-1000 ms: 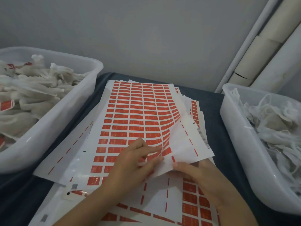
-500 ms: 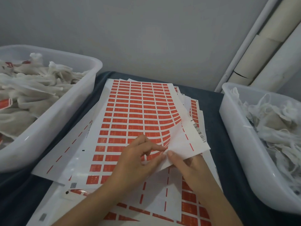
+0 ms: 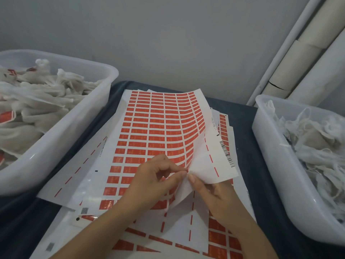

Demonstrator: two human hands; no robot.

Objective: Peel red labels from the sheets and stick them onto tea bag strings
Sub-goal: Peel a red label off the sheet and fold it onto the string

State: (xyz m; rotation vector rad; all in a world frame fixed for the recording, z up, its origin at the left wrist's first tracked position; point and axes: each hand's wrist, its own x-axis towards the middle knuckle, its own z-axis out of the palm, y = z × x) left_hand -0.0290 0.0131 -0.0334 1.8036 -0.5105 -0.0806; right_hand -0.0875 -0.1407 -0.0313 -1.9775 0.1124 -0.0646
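A sheet of red labels (image 3: 158,128) lies on top of a pile of sheets in the middle of the dark table. Its right side curls up and away from a white backing sheet (image 3: 211,161) with red dashes. My left hand (image 3: 155,176) pinches the lifted label layer at its near right edge. My right hand (image 3: 211,191) pinches the white backing just beside it, thumb on top. Tea bags with red labels (image 3: 37,101) fill the left tub. Unlabelled tea bags with loose strings (image 3: 309,143) fill the right tub.
A white plastic tub (image 3: 71,128) stands at the left and another white tub (image 3: 268,146) at the right, both close to the pile. Used sheets (image 3: 78,172) stick out to the left. White pipes (image 3: 298,53) run up the wall at the back right.
The right side of the label sheet has lifted higher and curled further from the backing. Both hands have drawn together at the split edge, the right thumb now on the backing.
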